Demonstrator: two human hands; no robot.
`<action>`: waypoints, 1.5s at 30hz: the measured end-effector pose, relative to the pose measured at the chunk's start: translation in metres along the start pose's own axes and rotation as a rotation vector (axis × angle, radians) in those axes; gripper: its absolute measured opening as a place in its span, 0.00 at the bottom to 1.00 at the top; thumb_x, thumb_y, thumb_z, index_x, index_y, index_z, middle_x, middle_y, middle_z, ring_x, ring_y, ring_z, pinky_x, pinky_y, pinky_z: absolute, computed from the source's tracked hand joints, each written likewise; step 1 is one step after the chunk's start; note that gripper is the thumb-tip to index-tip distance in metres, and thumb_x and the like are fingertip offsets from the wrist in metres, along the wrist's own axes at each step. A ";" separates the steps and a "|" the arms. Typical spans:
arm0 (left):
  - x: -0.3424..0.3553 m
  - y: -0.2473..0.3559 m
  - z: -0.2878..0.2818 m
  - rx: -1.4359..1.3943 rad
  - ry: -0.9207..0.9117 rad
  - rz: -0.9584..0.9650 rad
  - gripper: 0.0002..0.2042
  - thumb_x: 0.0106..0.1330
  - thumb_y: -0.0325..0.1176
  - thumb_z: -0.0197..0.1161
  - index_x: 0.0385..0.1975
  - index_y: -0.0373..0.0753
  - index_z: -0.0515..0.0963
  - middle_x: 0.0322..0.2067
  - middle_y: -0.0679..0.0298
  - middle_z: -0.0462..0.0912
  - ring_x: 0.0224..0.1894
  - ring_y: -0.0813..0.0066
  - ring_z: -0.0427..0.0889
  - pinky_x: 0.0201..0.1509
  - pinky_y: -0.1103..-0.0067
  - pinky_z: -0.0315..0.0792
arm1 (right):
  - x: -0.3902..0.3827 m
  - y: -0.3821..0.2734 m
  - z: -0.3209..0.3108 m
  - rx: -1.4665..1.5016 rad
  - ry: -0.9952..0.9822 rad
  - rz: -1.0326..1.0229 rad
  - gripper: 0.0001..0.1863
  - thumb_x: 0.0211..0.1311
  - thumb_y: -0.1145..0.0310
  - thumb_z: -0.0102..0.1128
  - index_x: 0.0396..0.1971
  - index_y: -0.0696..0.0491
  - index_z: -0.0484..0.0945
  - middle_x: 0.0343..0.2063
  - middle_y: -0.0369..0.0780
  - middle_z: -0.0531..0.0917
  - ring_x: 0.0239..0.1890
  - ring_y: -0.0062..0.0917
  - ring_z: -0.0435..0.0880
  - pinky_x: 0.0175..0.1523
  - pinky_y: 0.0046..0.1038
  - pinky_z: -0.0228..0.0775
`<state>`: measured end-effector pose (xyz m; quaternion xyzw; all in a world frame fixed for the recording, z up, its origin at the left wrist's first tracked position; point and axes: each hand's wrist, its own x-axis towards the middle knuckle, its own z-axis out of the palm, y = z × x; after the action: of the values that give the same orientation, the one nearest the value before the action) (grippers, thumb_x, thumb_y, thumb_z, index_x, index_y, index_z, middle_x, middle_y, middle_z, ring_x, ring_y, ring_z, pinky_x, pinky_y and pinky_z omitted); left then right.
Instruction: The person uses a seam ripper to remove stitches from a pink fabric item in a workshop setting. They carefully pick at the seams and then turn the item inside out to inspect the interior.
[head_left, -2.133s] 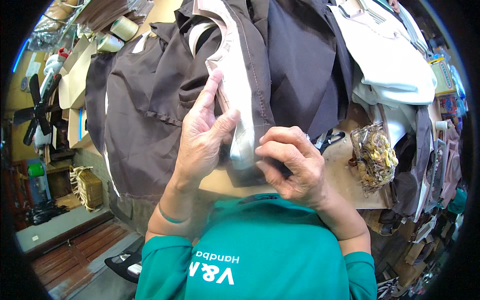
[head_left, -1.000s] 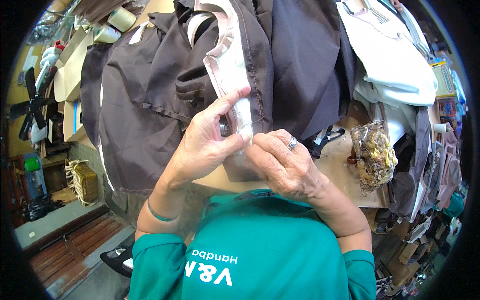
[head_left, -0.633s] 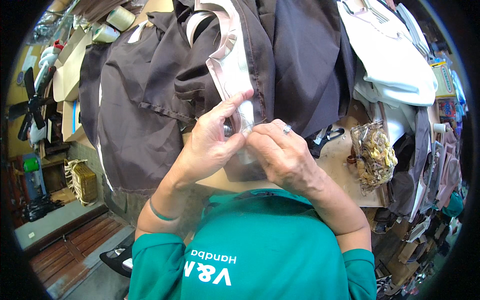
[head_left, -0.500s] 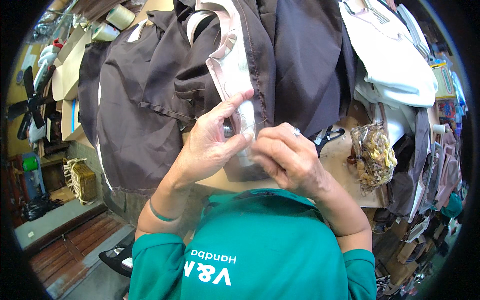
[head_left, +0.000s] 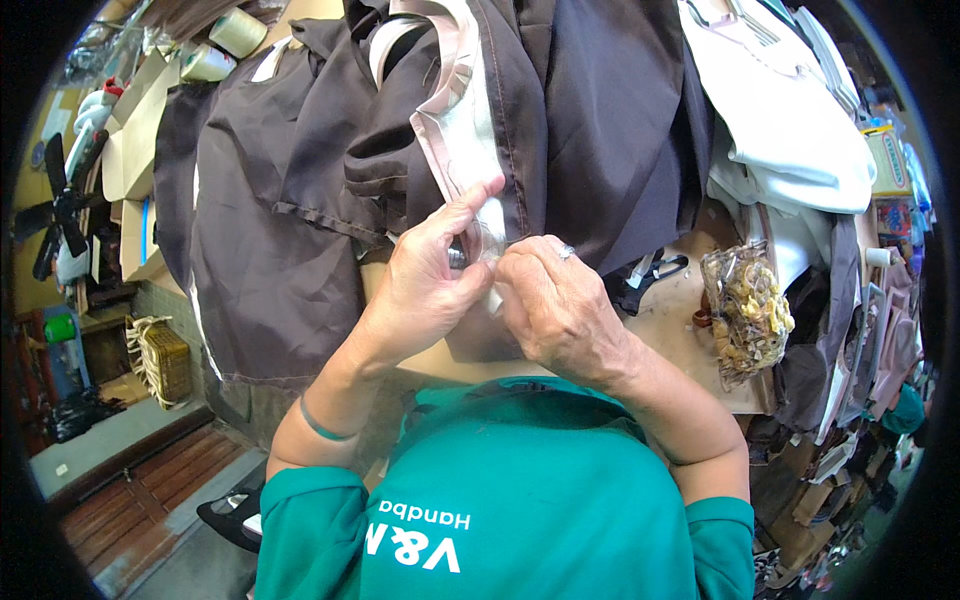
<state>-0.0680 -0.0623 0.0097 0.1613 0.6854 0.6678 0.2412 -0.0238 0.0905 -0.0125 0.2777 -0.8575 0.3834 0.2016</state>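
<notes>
My left hand [head_left: 425,280] is closed on a white strip with pale pink edging [head_left: 474,142], its thumb and forefinger pinching the strip's lower part. My right hand [head_left: 560,305], a ring on one finger, meets the left thumb at the strip's edge. Its fingertips are pressed together, and whatever they hold is hidden. The strip runs up and away across dark brown cloth [head_left: 610,130] and has a curved loop at its far end. A small shiny metal part [head_left: 457,258] shows beside the left palm.
More brown cloth [head_left: 300,230] hangs over the table's near left edge. A clump of yellowish, tangled scraps [head_left: 745,315] sits at the table's right, with white cloth [head_left: 790,130] behind it. Thread cones [head_left: 238,34] stand far left, near an open cardboard box [head_left: 135,140] and a black fan [head_left: 62,205].
My right hand has moved slightly up and left, its fingers now against the left thumb; it was blurred and lower before. The left hand stays almost in place on the strip.
</notes>
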 end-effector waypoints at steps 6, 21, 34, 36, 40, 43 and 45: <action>-0.012 -0.012 -0.006 -0.144 -0.036 0.023 0.35 0.50 0.17 0.57 0.61 0.31 0.51 0.60 0.59 0.56 0.58 0.75 0.61 0.57 0.82 0.62 | -0.009 0.004 0.006 -0.025 0.023 -0.031 0.12 0.40 0.74 0.54 0.28 0.61 0.68 0.25 0.44 0.70 0.27 0.33 0.70 0.33 0.30 0.64; -0.016 0.008 -0.008 0.407 -0.165 0.046 0.39 0.47 0.10 0.53 0.63 0.35 0.47 0.60 0.63 0.53 0.54 0.76 0.64 0.54 0.81 0.67 | 0.000 -0.006 0.007 0.105 -0.181 0.118 0.09 0.39 0.81 0.50 0.26 0.59 0.65 0.26 0.47 0.67 0.29 0.38 0.67 0.34 0.34 0.62; -0.019 0.013 -0.010 -0.297 -0.135 -0.062 0.41 0.49 0.13 0.57 0.63 0.34 0.44 0.60 0.62 0.52 0.56 0.76 0.61 0.55 0.82 0.64 | -0.004 -0.004 -0.013 0.284 0.019 0.047 0.15 0.40 0.82 0.58 0.34 0.60 0.74 0.32 0.44 0.74 0.32 0.35 0.75 0.35 0.30 0.69; -0.019 0.012 -0.009 -0.315 -0.137 -0.050 0.41 0.48 0.13 0.57 0.63 0.33 0.43 0.61 0.61 0.51 0.58 0.75 0.59 0.56 0.81 0.63 | -0.006 -0.003 -0.014 0.222 0.025 -0.031 0.17 0.38 0.80 0.58 0.34 0.61 0.74 0.32 0.45 0.74 0.31 0.35 0.76 0.34 0.29 0.70; -0.019 0.013 -0.008 -0.336 -0.138 -0.063 0.41 0.48 0.13 0.57 0.63 0.34 0.44 0.61 0.61 0.50 0.60 0.74 0.56 0.57 0.81 0.62 | -0.009 0.003 -0.010 0.049 0.050 -0.242 0.19 0.35 0.74 0.56 0.33 0.66 0.73 0.32 0.48 0.74 0.29 0.34 0.76 0.34 0.29 0.71; -0.019 0.010 -0.007 -0.312 -0.131 -0.038 0.41 0.48 0.13 0.57 0.63 0.34 0.44 0.61 0.61 0.49 0.60 0.74 0.56 0.57 0.81 0.62 | -0.009 0.001 -0.008 -0.095 0.055 -0.305 0.19 0.35 0.73 0.55 0.33 0.67 0.72 0.31 0.48 0.73 0.30 0.34 0.75 0.34 0.29 0.71; -0.019 0.009 -0.006 -0.264 -0.119 -0.015 0.41 0.48 0.14 0.57 0.63 0.34 0.44 0.61 0.61 0.49 0.60 0.73 0.56 0.57 0.81 0.62 | -0.004 -0.004 -0.007 -0.196 0.053 -0.326 0.18 0.36 0.72 0.54 0.31 0.67 0.72 0.30 0.47 0.73 0.30 0.33 0.75 0.34 0.29 0.70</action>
<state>-0.0564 -0.0768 0.0206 0.1622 0.5774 0.7396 0.3054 -0.0174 0.0947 -0.0080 0.3817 -0.8289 0.2673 0.3095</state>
